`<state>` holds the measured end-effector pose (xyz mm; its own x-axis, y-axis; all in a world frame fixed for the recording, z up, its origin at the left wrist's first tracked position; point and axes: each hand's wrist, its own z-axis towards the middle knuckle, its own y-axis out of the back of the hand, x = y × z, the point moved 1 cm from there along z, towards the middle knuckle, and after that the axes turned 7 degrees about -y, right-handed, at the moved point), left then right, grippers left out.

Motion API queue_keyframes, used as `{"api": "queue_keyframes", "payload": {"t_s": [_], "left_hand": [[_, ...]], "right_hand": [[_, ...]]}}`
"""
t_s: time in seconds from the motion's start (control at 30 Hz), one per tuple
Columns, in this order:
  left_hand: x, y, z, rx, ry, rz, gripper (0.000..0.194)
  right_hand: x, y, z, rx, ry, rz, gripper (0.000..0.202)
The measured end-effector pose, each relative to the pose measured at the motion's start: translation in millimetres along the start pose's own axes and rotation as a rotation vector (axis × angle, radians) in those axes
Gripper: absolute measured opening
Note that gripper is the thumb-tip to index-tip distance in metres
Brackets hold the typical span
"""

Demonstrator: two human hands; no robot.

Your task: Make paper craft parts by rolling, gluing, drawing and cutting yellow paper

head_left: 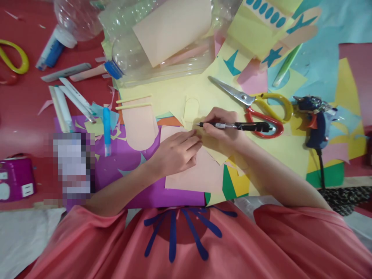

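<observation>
My right hand (222,130) grips a black pen (236,125), its tip pointing left onto a small pale-yellow paper piece with a rounded top (191,110). My left hand (174,152) lies flat beside it, fingers pressing down on a peach paper sheet (197,176) and the edge of the yellow paper. Both hands touch each other near the pen tip. A large yellow sheet (162,97) lies underneath, and a purple sheet (122,162) lies to the left.
Scissors with yellow and red handles (255,104) lie just right of the pen. A blue glue gun (316,120) is at far right. Clear plastic bottles (151,42) stand at the back. Markers (72,97) and a blue pen (107,130) lie left. A purple device (16,178) sits at left edge.
</observation>
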<state>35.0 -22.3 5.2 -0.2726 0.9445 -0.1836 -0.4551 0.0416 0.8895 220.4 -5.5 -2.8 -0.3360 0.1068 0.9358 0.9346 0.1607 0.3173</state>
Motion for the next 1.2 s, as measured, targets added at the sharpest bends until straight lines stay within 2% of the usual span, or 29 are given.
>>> {"api": "queue_keyframes", "payload": {"t_s": [0.1, 0.43, 0.8, 1.2], "left_hand": [[0.3, -0.1, 0.1, 0.008, 0.001, -0.001, 0.024], [0.0, 0.3, 0.0, 0.017, 0.008, -0.008, 0.025], [0.3, -0.9, 0.1, 0.033, 0.014, -0.008, 0.026], [-0.7, -0.1, -0.8, 0.032, 0.019, -0.011, 0.027]], "right_hand": [[-1.8, -1.0, 0.2, 0.027, 0.029, -0.050, 0.010], [-3.3, -1.9, 1.3, 0.071, -0.005, -0.069, 0.008], [-2.5, -3.5, 0.9, 0.065, 0.049, -0.096, 0.010], [1.0, -4.0, 0.2, 0.040, 0.034, -0.110, 0.009]]}}
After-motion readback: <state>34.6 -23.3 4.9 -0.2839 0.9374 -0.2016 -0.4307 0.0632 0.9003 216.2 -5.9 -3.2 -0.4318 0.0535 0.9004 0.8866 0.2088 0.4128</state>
